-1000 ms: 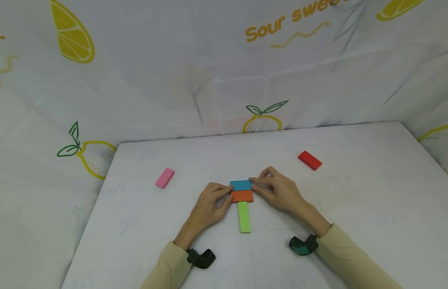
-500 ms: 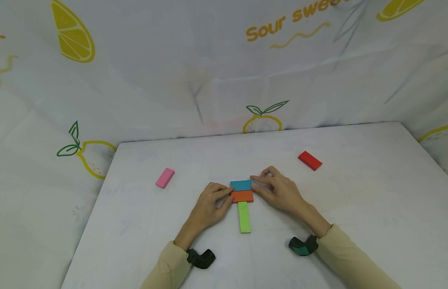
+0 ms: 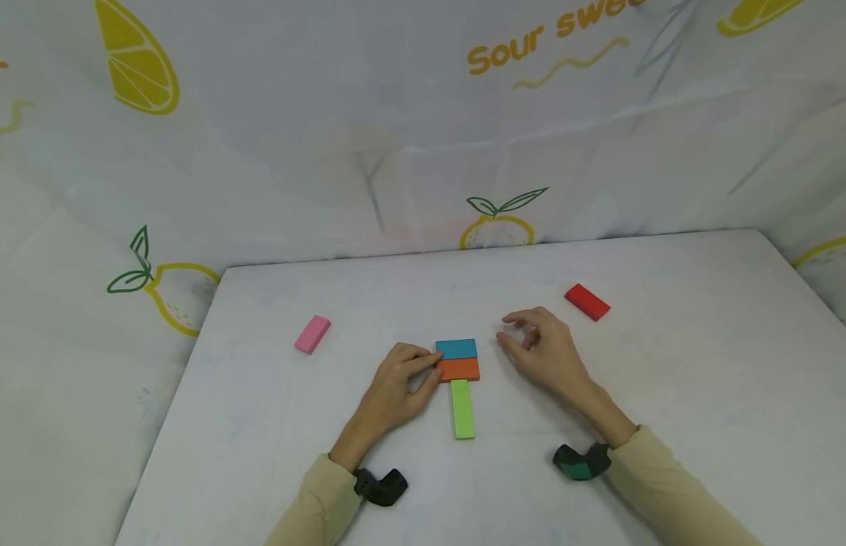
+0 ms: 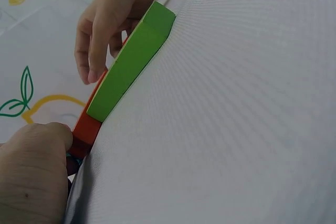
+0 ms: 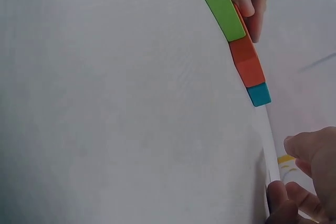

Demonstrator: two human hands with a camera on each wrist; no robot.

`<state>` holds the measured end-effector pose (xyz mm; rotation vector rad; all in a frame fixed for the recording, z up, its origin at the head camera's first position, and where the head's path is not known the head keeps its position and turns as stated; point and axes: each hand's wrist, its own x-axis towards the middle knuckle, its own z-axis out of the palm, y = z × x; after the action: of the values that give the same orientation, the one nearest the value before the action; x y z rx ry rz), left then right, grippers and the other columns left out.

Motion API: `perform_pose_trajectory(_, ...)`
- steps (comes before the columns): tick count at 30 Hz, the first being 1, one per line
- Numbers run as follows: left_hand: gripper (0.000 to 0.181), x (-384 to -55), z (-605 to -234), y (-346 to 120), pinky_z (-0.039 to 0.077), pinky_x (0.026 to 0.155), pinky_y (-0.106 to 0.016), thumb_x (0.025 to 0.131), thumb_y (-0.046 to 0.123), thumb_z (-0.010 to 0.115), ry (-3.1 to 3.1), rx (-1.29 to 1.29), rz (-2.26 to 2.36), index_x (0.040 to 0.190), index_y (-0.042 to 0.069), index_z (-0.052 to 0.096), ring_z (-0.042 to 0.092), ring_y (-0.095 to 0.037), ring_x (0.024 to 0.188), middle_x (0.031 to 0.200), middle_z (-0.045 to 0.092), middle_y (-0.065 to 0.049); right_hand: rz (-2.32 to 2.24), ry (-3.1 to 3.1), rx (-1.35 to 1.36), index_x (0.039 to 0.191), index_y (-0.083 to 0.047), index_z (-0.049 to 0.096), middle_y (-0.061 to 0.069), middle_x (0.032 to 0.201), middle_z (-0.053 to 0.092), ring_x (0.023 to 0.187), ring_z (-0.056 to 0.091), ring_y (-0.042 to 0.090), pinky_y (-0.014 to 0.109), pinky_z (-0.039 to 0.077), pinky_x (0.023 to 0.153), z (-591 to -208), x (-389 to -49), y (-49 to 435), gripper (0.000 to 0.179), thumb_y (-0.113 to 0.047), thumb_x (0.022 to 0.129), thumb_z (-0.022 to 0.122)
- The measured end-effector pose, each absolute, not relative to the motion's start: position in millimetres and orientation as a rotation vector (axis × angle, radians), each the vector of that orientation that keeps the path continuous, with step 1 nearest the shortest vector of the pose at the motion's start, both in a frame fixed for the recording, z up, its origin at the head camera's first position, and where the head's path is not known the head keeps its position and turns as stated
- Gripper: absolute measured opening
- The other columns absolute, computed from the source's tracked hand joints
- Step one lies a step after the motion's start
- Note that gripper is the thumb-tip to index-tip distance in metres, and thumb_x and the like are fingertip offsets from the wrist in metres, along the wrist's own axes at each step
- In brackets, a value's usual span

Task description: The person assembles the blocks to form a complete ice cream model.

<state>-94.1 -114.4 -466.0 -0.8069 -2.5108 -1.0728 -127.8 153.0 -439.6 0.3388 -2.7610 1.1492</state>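
Lying between one and two o'clock from the right hand, the red block is near it but untouched, its long axis slanting from ten o'clock down to four. That hand looks much the nearer of the two to it; from the left hand, the same block is well apart, at roughly two o'clock. The right hand's fingers are loosely bent and apart, grasping nothing, with tips aimed toward nine to ten o'clock, so judging by pose, the red block sits behind them rather than ahead.

At nine o'clock from the right hand, across a gap, the blue block and orange block lie flat on the counter, long sides touching and running nine to three. The green block meets the orange one's near edge at six o'clock, pointing twelve to six. The left hand rests its fingertips at the pair's nine-o'clock end, thumb against the orange, without wrapping round either. The pink block lies at ten o'clock from that hand, angled one to seven.
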Motion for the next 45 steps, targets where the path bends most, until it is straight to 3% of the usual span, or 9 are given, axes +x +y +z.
perform_pose_trajectory(15, 0.028, -95.4, -466.0, -114.7, 0.056, 0.083, -0.03, 0.092, 0.013, 0.074, -2.525, -0.804, -1.065, 0.118, 0.001, 0.076, 0.064, -0.019, 0.098, 0.103, 0.075, -0.006, 1.043, -2.721, 0.257, 0.116, -0.007, 0.074, 0.014, 0.104, 0.067, 0.068, 0.059, 0.015, 0.019, 0.047, 0.063, -431.7, -133.4, 193.1, 0.029, -0.017, 0.089, 0.077)
perform_pose_trajectory(23, 0.029, -94.6, -464.5, -114.5, 0.056, 0.083, -0.03, 0.093, 0.014, 0.074, -2.531, -0.798, -1.068, 0.118, 0.001, 0.076, 0.064, -0.019, 0.098, 0.103, 0.075, -0.007, 1.042, -2.688, 0.19, 0.115, -0.005, 0.076, 0.017, 0.105, 0.064, 0.067, 0.052, 0.004, 0.017, 0.042, 0.063, -421.9, -139.2, 228.2, 0.027, -0.016, 0.091, 0.074)
perform_pose_trajectory(37, 0.028, -93.7, -465.5, -114.6, 0.057, 0.081, -0.029, 0.091, 0.013, 0.075, -2.512, -0.784, -1.049, 0.117, 0.002, 0.077, 0.064, -0.019, 0.097, 0.102, 0.075, -0.007, 0.965, -2.834, 0.032, 0.128, -0.002, 0.068, 0.025, 0.122, 0.052, 0.071, 0.055, 0.005, 0.024, 0.042, 0.06, -422.3, -140.2, 251.7, 0.044, -0.027, 0.093, 0.072)
perform_pose_trajectory(45, 0.029, -93.8, -465.7, -114.7, 0.057, 0.082, -0.03, 0.092, 0.014, 0.075, -2.518, -0.779, -1.05, 0.117, 0.002, 0.076, 0.065, -0.019, 0.098, 0.102, 0.076, -0.007, 0.946, -2.841, 0.009, 0.132, 0.0, 0.065, 0.029, 0.121, 0.049, 0.072, 0.058, 0.017, 0.025, 0.042, 0.056, -426.7, -142.5, 254.5, 0.048, -0.027, 0.093, 0.072)
